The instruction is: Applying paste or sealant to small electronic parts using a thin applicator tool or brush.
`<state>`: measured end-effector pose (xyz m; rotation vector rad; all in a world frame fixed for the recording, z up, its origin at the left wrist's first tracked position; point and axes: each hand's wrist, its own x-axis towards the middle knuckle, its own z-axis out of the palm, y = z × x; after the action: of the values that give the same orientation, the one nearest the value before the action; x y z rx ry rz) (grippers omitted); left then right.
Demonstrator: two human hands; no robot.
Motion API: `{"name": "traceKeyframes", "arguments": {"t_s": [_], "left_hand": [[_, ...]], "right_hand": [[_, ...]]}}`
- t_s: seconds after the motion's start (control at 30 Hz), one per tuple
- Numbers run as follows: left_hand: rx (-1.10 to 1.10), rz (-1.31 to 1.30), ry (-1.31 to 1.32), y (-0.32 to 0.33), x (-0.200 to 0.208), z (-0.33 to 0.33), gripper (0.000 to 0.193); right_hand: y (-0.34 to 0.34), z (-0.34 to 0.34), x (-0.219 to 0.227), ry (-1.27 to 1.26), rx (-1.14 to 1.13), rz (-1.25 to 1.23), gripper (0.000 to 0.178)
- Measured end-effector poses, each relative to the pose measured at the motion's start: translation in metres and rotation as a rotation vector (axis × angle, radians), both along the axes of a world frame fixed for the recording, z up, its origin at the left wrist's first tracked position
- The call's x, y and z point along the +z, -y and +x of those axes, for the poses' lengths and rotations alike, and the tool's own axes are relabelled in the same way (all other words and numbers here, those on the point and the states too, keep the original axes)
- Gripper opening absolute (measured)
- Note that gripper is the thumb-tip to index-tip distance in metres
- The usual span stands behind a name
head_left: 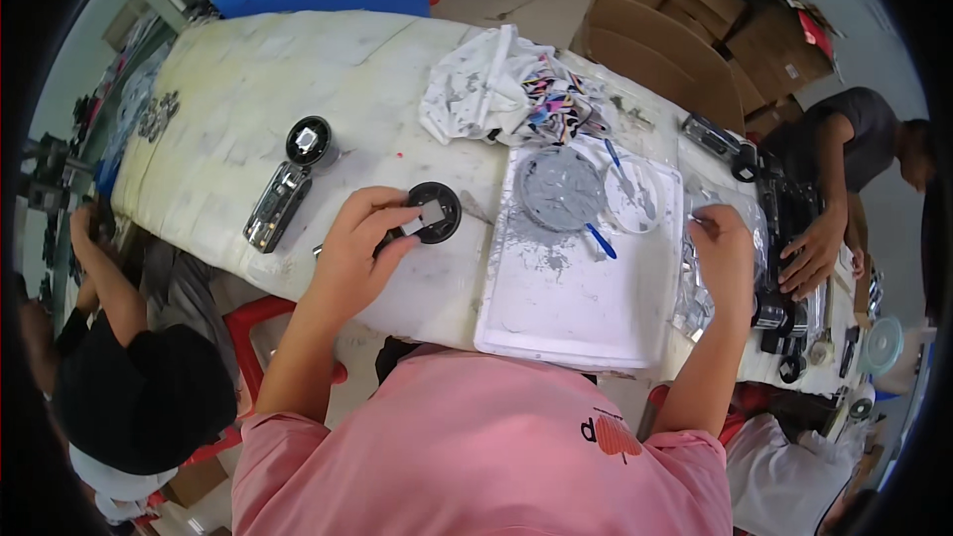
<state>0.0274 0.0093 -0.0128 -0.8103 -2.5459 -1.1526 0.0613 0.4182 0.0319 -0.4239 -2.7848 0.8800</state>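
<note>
With thumb and fingers, my left hand (363,240) pinches the left side of a round black device head (444,229) bearing a pale grey square (432,211), above the cream surface (367,109); whether my right hand (725,238) grips anything, I cannot tell.

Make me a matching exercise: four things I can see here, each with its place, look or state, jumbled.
1. left hand
2. right hand
3. crumpled cloth
4. tub of grey paste

A. white, with a multicoloured patterned part
B. inside the white tray
C. to the right of the tray
D. holding a round-headed black device

Pairs: 1-D, 2-C, 3-A, 4-B
</note>
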Motion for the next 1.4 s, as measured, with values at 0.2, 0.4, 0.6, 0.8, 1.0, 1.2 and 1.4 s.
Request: {"name": "traceKeyframes", "arguments": {"t_s": [0.2,0.4,0.6,0.8,1.0,1.2,1.4], "left_hand": [[0.039,0.157,0.046,0.003,-0.009,0.007,0.027],[0.055,0.174,0.098,0.002,-0.007,0.007,0.026],[0.056,0.141,0.061,-0.001,-0.005,0.005,0.029],[0.062,0.121,0.014,-0.002,-0.004,0.003,0.03],[0.023,0.174,-0.055,-0.005,-0.008,-0.001,0.026],[0.035,0.174,-0.049,-0.016,-0.006,-0.006,0.024],[0.073,0.123,-0.049,-0.015,-0.005,-0.002,0.024]], "right_hand": [[0.131,-0.033,-0.004,-0.156,0.765,-0.353,0.014],[0.198,-0.066,-0.008,-0.088,0.92,-0.29,0.01],[0.2,-0.069,-0.012,-0.093,1.105,0.042,0.012],[0.179,-0.035,-0.001,-0.385,1.056,0.258,0.026],[0.105,0.004,-0.005,-0.081,0.438,0.344,0.026],[0.085,0.011,-0.025,-0.115,0.396,0.342,0.013],[0.096,0.018,-0.012,-0.261,0.542,0.422,0.006]]}}
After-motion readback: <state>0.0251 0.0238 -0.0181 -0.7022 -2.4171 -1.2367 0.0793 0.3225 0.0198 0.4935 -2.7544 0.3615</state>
